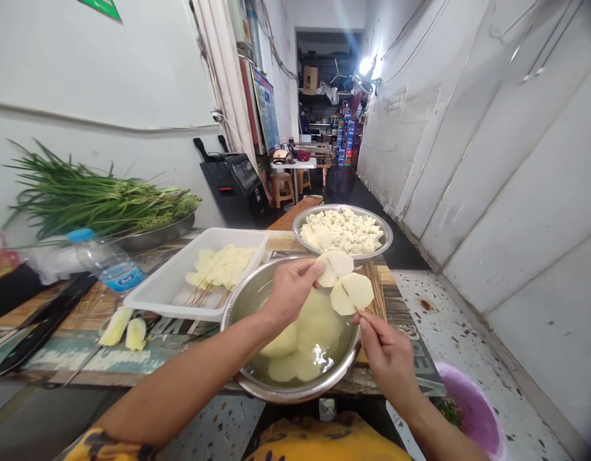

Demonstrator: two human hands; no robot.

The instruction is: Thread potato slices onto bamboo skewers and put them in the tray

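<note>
My left hand (288, 291) pinches a thin, pale potato slice (340, 264) between thumb and fingers. In my right hand (390, 355) is a thin wooden skewer (356, 310), gripped near its lower part. A second potato slice (360, 291) is threaded on this skewer, just below the first. Both hands are above a steel basin (247, 383) of water, in which more peeled potato slices (283, 339) lie. To its left, a white plastic tray (168, 309) holds skewered slices (223, 266). Loose skewers (378, 288) lie on the table right of the basin.
Behind the basin stands a steel bowl (390, 243) of cauliflower florets (348, 230). Green stalks (98, 198) fill a pan at the back left, near a water bottle (107, 262). A black-handled knife (40, 326) lies on the left. A purple tub (482, 403) sits on the floor.
</note>
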